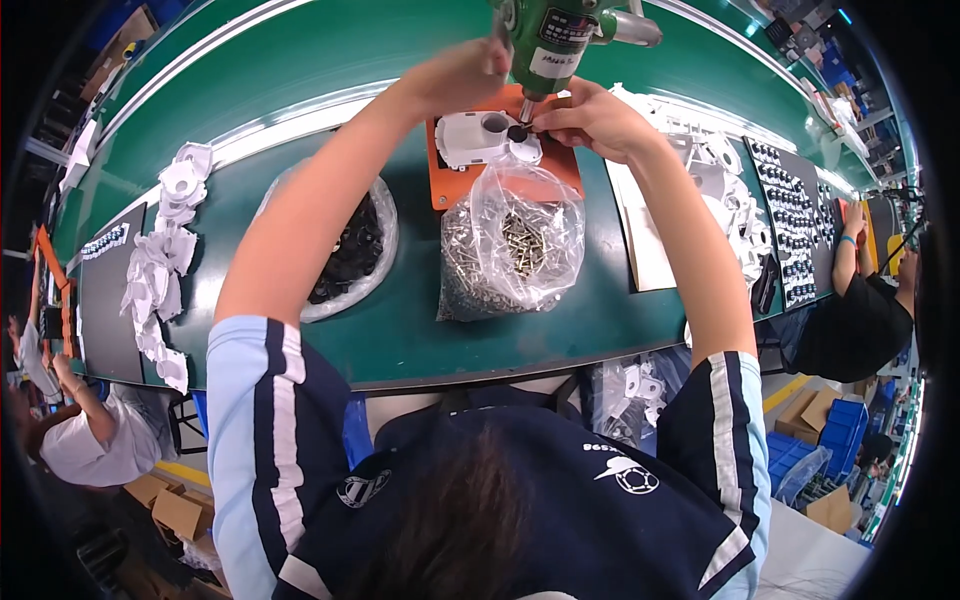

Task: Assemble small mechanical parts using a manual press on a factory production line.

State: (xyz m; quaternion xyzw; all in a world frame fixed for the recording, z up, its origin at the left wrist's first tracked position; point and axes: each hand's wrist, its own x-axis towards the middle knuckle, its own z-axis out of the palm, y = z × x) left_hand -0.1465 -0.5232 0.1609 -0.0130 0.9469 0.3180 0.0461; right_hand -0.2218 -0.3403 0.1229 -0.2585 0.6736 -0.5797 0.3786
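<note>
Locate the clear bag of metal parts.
In the head view, the clear bag is central, by the near edge of the orange plate, right of the black parts.

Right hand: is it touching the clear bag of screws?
Apart. The head view shows a bare strip of the orange plate between the right hand and the clear bag.

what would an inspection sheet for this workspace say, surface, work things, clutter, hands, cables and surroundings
Surface: green table.
Work things: white part on an orange plate, near the tip of the green machine; plastic bag of small metal pieces in front.
Clutter: white parts piled left and right.
Hands: left hand blurred beside the machine; right hand has fingertips near its tip, grip unclear.
Cables: nothing clearly seen.
Surroundings: co-workers both sides; blue crates right.
</note>
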